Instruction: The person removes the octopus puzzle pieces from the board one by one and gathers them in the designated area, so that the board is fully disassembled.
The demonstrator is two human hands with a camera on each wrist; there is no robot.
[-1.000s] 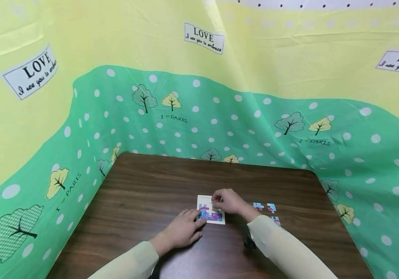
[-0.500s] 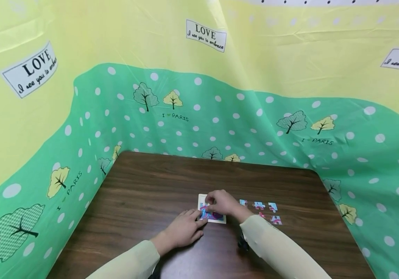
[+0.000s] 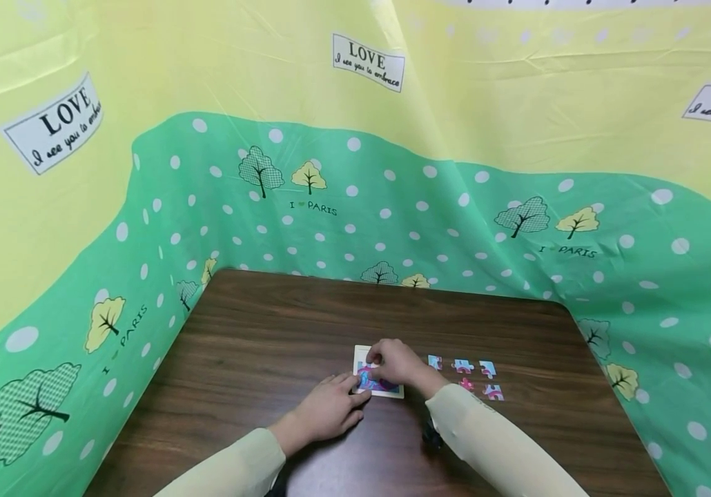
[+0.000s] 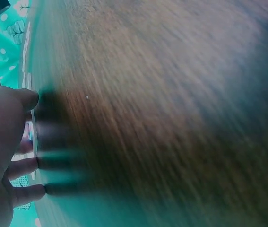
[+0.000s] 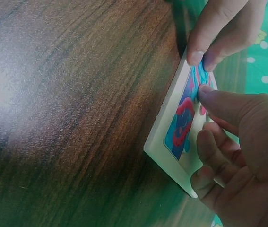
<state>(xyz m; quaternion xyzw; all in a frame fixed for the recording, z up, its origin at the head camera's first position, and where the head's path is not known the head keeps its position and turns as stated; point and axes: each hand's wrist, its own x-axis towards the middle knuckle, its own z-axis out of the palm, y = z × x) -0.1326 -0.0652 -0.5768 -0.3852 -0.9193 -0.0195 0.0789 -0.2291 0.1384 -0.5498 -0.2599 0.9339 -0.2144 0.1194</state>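
A small jigsaw puzzle board (image 3: 362, 351) with a pale frame lies on the brown table, its lower part filled with blue, pink and purple pieces (image 5: 183, 123). My left hand (image 3: 328, 407) rests at its lower left corner, fingers extended, fingertips on the frame and picture; the left wrist view shows these fingers (image 4: 25, 165) from the side. Over the board's right part is my right hand (image 3: 397, 362), thumb and index finger pinching a puzzle piece (image 5: 203, 110) down at the picture. The fingers mostly hide that piece. The other right fingers are curled.
Several loose puzzle pieces (image 3: 462, 366) lie on the table (image 3: 268, 331) right of the board, beside the right forearm. A green and yellow printed curtain (image 3: 330, 172) surrounds the table's back and sides.
My right hand has moved slightly left and down onto the picture with the piece, uncovering more loose pieces at the right. The left hand has stayed in place.
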